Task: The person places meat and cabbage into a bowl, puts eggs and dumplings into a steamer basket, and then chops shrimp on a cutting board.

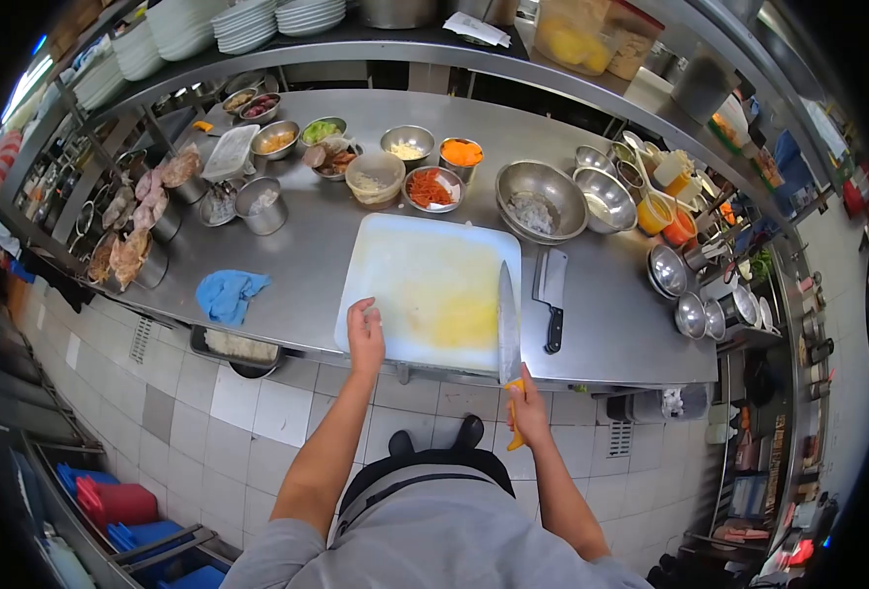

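My right hand (528,405) is wrapped round the yellow handle of a long knife (508,319), whose blade lies along the right edge of the white cutting board (385,245), pointing away from me. Over the board's lower left edge is my left hand (365,334), its fingers curled; whether they hold anything is too small to tell. Yellow stains mark the board's surface. A cleaver (550,294) with a black handle lies on the steel table just right of the board.
Bowls of orange pieces (461,153), red strips (433,188) and other food stand behind the board. A large steel bowl (542,201) sits at the back right. A blue cloth (230,295) lies left, near the front edge. Raw meat (130,257) is far left.
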`<state>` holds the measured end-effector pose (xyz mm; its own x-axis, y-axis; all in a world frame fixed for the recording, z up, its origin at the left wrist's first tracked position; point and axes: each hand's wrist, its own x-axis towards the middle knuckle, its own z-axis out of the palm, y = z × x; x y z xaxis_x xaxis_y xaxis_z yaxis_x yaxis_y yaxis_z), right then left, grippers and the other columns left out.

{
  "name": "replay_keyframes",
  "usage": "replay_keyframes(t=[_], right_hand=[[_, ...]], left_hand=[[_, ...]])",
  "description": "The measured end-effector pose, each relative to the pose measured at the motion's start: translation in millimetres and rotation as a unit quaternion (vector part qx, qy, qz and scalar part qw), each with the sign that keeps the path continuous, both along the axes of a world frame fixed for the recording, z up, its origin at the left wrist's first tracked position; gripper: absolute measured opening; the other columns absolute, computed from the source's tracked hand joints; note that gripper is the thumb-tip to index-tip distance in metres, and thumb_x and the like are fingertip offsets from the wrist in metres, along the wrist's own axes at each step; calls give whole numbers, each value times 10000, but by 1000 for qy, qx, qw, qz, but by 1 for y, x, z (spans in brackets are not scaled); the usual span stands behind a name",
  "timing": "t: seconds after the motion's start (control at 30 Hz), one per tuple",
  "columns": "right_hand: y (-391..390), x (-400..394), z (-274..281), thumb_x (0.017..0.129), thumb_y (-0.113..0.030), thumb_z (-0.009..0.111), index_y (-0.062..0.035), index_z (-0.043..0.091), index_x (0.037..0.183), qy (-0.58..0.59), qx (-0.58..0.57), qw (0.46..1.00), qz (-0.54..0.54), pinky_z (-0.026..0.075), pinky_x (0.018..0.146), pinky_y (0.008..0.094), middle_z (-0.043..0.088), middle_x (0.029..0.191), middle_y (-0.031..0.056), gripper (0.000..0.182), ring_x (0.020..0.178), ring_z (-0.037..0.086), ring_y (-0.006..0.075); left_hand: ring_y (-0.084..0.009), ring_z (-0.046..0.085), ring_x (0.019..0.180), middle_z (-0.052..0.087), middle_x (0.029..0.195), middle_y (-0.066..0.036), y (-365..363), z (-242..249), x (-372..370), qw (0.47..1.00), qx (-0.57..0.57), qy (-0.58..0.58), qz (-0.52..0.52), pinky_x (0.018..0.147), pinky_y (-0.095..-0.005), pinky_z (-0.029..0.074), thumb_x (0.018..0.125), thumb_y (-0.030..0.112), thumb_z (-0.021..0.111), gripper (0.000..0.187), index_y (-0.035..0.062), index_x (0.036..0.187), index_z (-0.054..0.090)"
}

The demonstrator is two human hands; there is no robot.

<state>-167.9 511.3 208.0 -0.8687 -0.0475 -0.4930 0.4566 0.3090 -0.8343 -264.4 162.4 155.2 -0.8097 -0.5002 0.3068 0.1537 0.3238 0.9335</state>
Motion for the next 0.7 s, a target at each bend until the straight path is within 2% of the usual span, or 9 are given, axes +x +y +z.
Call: replay_keyframes(t=[0.07, 0.13, 0.2, 0.37, 0.4, 0.47, 0.57, 0.63, 0.7], right_hand=[[-13, 2, 6, 1114, -329, 553, -352, 282, 1696, 7, 22, 1000, -6, 482, 466, 272, 573, 778, 25, 642, 530, 534, 101], [-44, 8, 3, 1112, -323, 562, -344, 316, 1687, -27, 28, 985, 166, 482, 452, 274, 576, 777, 31, 625, 517, 526, 105], [-39, -8, -3, 1110, -334, 565, -344, 323, 1684, -24, 23, 986, 161, 482, 443, 287, 568, 741, 25, 623, 503, 527, 114], [-14, -61, -7, 1103, -356, 576, -360, 324, 1682, -15, 21, 998, 62, 520, 476, 317, 608, 779, 53, 632, 529, 569, 129], [-19, -57, -3, 1103, -356, 576, -360, 324, 1682, -15, 21, 997, 67, 520, 476, 317, 608, 779, 53, 632, 529, 569, 129], [-40, -44, 14, 1103, -343, 578, -366, 336, 1677, -28, 60, 972, 227, 497, 445, 305, 600, 772, 46, 623, 510, 554, 124], [-20, -79, 10, 1103, -331, 576, -360, 346, 1674, 22, 97, 963, 250, 491, 441, 304, 597, 766, 44, 617, 499, 543, 122], [-12, -105, 22, 1104, -325, 572, -360, 352, 1672, -21, 77, 976, 203, 513, 467, 313, 596, 769, 45, 610, 508, 544, 125], [-13, -129, 26, 1104, -296, 555, -333, 348, 1678, 16, 71, 981, 180, 540, 497, 304, 619, 793, 56, 610, 521, 573, 118]], left_hand=[[-206, 607, 1132, 625, 1287, -114, 0, 3, 2, 999, -45, 8, 8, 988, -350, 501, 1091, 144, 551, 248, 17, 1294, 614], [-227, 603, 1155, 626, 1288, -120, 4, 4, 5, 996, -89, 16, 17, 1004, -356, 496, 1085, 134, 551, 253, 17, 1300, 613], [-368, 562, 1281, 619, 1319, -172, 1, 5, 4, 1000, -2, -7, 5, 1131, -442, 427, 1068, 151, 571, 261, 8, 1282, 611], [-375, 553, 1296, 613, 1344, -181, 2, 7, 6, 997, -77, 3, 13, 1136, -447, 426, 1073, 171, 563, 283, 7, 1300, 608], [-378, 549, 1303, 611, 1354, -185, 3, 8, 5, 996, -87, 2, 13, 1139, -450, 426, 1073, 173, 563, 287, 7, 1303, 609], [-379, 547, 1309, 609, 1360, -188, 4, 8, 4, 997, -80, 2, 22, 1141, -451, 424, 1073, 175, 562, 290, 7, 1305, 609], [-382, 545, 1317, 607, 1368, -191, 4, 10, 3, 997, -76, 0, 33, 1141, -453, 426, 1073, 177, 561, 294, 7, 1309, 609], [-383, 544, 1319, 606, 1371, -191, 6, 8, 6, 996, -77, -4, 36, 1139, -455, 428, 1073, 176, 560, 295, 8, 1311, 609], [-384, 545, 1321, 606, 1375, -192, 8, 8, 3, 996, -78, -11, 47, 1135, -454, 434, 1073, 171, 557, 302, 10, 1324, 606]])
